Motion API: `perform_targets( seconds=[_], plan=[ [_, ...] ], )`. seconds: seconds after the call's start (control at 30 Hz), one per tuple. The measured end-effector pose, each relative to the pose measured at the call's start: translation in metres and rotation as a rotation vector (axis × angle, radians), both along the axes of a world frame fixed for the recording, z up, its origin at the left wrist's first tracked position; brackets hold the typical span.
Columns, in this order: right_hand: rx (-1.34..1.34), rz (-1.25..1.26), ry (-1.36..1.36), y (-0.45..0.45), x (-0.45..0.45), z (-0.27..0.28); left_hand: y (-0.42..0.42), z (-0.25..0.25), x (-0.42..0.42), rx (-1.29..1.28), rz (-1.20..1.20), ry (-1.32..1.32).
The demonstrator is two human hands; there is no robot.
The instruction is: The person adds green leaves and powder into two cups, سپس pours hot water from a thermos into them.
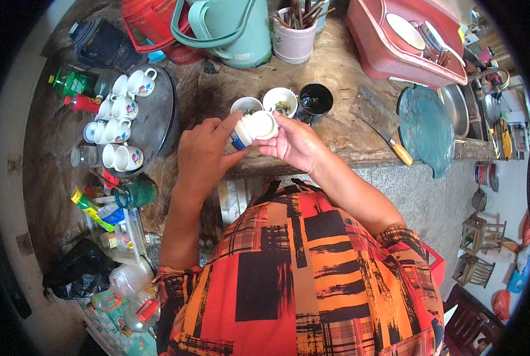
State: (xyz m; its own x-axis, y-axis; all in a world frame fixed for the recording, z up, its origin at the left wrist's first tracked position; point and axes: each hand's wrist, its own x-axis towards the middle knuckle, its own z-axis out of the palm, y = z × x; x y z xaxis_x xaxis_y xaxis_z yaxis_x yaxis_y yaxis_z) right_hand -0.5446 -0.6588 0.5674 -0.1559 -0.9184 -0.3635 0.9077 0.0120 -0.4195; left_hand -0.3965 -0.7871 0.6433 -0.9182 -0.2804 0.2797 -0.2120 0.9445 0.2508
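Note:
A small white plastic bottle with a blue label (239, 136) is tilted in my left hand (207, 144), gripped between thumb and fingers. At its mouth, my right hand (294, 138) holds a round white lid (264, 125); whether lid and bottle are joined is unclear. Just beyond my hands stand two white cups, the left one (246, 105) and the right one (280, 100), both with dark leafy bits inside. A black mug (316, 99) sits to their right, its contents hard to make out.
Flowered white cups (129, 158) stand on a round dark board (160, 120) at left. A cleaver (376, 113) lies beside a teal board (426, 129) at right. Behind are a green watering can (242, 35), a pot of sticks (293, 42) and a pink basin of dishes (367, 53).

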Motion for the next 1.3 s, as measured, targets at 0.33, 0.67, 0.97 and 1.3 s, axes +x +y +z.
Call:
perform_targets(
  seconds=[0.33, 0.67, 0.97, 1.3],
  plan=[
    [0.014, -0.06, 0.046, -0.005, -0.003, 0.004, -0.009, -0.011, 0.012, 0.511, 0.162, 0.246],
    [-0.028, 0.052, 2.048, -0.052, -0.014, -0.007, -0.005, -0.043, 0.036, 0.875, 0.318, 0.448],
    [-0.261, 0.24, 1.46, -0.059, 0.031, 0.05, -0.006, -0.076, 0.055, 1.186, 0.151, 0.589],
    [-0.495, 0.782, 1.808, -0.07, 0.061, 0.116, 0.023, -0.062, 0.109, 1.365, 0.204, 0.346]
  ],
)
